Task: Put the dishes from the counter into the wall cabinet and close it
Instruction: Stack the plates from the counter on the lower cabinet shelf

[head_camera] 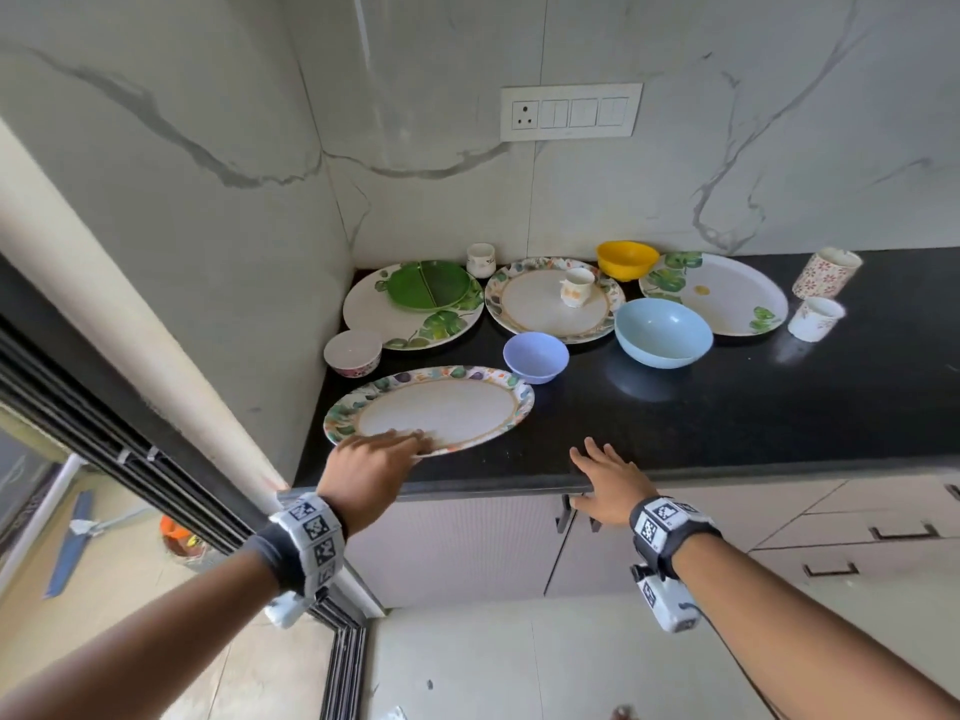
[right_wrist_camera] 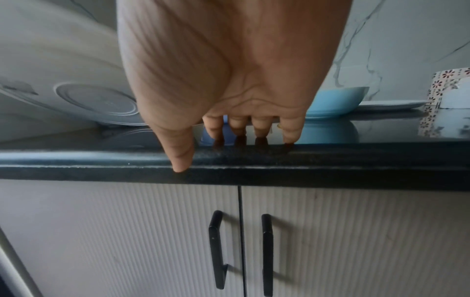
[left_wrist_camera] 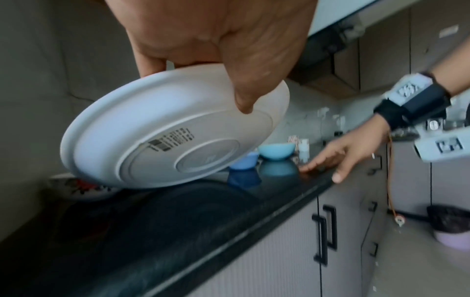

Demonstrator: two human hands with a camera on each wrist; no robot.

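— Head view first: where is your left hand [head_camera: 375,467]?

— At lower left of the frame. I grip the near rim of the plate [head_camera: 431,407] with it, thumb under, fingers on top. From the left wrist view the plate [left_wrist_camera: 162,132] is tilted, its far edge low over the counter [left_wrist_camera: 178,221].

— And the right hand [head_camera: 608,483]?

— It holds nothing. My fingers [right_wrist_camera: 262,126] are straight and rest on the counter's front edge, lower centre of the frame, the thumb over the edge.

— The other dishes?

— Behind, in the middle of the frame: a lilac bowl [head_camera: 536,356], a blue bowl [head_camera: 663,332], a yellow bowl [head_camera: 627,259], more plates and cups. I cannot see the wall cabinet.
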